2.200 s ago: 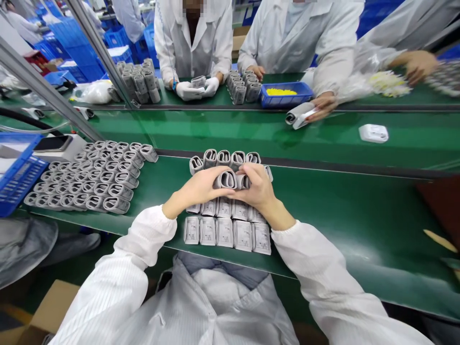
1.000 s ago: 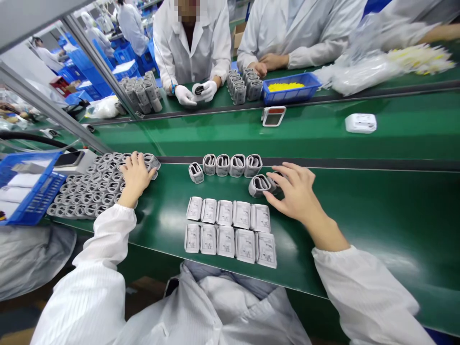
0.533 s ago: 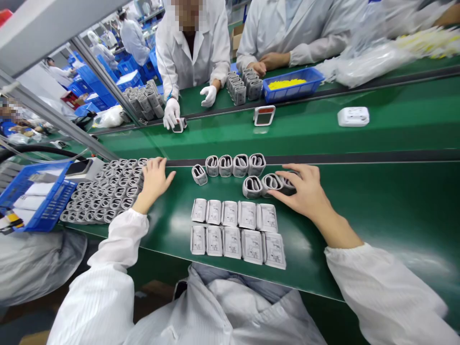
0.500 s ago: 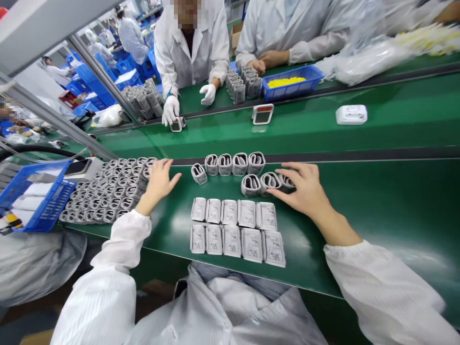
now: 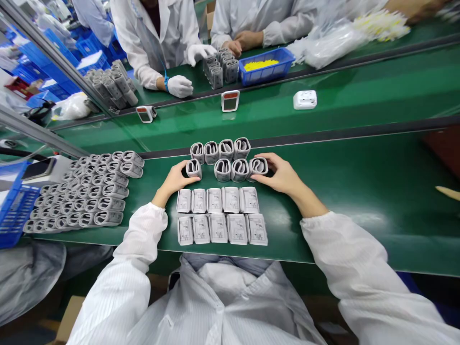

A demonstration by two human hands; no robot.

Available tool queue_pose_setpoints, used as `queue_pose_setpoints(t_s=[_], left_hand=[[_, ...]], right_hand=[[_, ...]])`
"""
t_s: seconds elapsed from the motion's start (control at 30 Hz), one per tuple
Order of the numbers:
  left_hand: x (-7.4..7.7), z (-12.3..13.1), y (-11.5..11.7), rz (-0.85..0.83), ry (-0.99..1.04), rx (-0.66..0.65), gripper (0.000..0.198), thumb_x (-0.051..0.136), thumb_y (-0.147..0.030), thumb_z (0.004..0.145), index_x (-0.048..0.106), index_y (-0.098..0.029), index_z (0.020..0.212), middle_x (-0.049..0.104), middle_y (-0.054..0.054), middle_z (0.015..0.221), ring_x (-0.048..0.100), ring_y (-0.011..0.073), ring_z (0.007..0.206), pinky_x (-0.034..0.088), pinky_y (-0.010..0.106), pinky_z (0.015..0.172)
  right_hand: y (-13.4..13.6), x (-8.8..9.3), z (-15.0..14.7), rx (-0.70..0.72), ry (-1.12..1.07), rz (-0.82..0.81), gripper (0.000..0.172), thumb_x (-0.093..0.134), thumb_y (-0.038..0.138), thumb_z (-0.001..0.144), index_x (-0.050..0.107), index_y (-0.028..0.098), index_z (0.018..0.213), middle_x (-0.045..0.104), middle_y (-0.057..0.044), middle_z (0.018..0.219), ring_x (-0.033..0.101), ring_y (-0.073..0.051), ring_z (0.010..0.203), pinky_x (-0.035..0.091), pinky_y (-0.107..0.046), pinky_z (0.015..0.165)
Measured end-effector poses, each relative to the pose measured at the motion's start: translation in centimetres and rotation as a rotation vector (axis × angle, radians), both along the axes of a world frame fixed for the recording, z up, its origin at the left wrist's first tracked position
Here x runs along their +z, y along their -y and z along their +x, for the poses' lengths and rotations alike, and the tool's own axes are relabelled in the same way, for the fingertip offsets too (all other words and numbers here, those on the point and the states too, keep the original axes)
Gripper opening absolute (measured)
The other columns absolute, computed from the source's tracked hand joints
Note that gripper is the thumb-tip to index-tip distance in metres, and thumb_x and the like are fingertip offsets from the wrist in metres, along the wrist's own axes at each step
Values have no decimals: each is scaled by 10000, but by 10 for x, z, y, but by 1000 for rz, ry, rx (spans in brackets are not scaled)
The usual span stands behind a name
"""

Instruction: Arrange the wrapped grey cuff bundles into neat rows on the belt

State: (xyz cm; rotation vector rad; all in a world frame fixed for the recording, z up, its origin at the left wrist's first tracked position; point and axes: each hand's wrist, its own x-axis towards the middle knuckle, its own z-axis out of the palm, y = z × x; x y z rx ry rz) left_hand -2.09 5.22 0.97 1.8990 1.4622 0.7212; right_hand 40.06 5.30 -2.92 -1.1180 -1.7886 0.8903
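My left hand [image 5: 176, 178] cups a rolled grey cuff [image 5: 194, 168] at the left end of the front row, its fingers against the cuff's near side. My right hand [image 5: 278, 173] curls over another rolled grey cuff [image 5: 258, 166] at that row's right end. Between them stand more rolled cuffs [image 5: 230, 170], with a second row [image 5: 219, 149] behind. Just below my hands lie flat printed grey packets [image 5: 219, 215] in two neat rows on the green belt [image 5: 323, 191]. My white striped sleeves cover both forearms.
A large block of rolled cuffs [image 5: 82, 191] lies on the belt to my left, beside a blue crate [image 5: 14, 206]. Monitors [image 5: 230, 100] sit on the far belt. Across it, co-workers in white coats work near a blue tray of yellow parts [image 5: 266, 64].
Both hands have moved toward the middle and now hold cuffs at the front row's ends. My left hand has left the large block. The view has tilted and drawn back.
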Motion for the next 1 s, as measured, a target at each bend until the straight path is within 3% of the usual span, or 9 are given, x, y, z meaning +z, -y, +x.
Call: queue_pose_setpoints(t_s=[0.2,0.4,0.57,0.7,0.87,1.0], left_hand=[[-7,8,-1,-4,28,-63,748,1021,-583,757,807,-183,1352,860,153,1375,804,410,1314,608,578,1230],[-5,9,4,-8,24,-123,689,1057,-610,741,839,-186,1239,881,152,1304,832,407,1242,653,546,1153],[-11,9,8,-8,61,-78,779,993,-585,842,748,-198,1472,837,173,1460,804,410,1366,613,562,1242],[-18,6,8,-21,154,-58,817,874,-632,957,614,-233,1621,785,181,1573,769,392,1462,623,539,1234],[-20,2,8,-24,186,-121,736,709,-615,1067,545,-243,1680,799,179,1546,802,365,1392,645,537,1198],[-19,1,8,-20,202,-144,662,665,-563,1073,581,-238,1643,830,160,1474,823,344,1288,654,519,1153]], right_hand=[[-3,-2,-22,16,-50,-29,704,984,616,827,767,253,1390,842,-136,1366,841,-392,1201,713,-598,1100],[-3,-10,-42,16,-98,-89,713,1004,616,794,768,247,1356,843,-130,1295,855,-363,1046,761,-525,890],[1,-15,-40,58,-150,-96,720,985,576,836,740,267,1438,813,-143,1401,843,-379,1185,759,-542,977],[0,-19,-37,81,-253,-126,700,953,566,904,667,312,1491,825,-122,1325,850,-350,1145,767,-474,832],[-3,-22,-39,30,-312,-176,552,928,593,940,695,317,1358,831,-84,1115,828,-288,837,670,-362,528],[-3,-22,-38,-7,-271,-175,559,893,631,958,712,312,1380,842,-101,1194,830,-280,808,686,-380,546]])
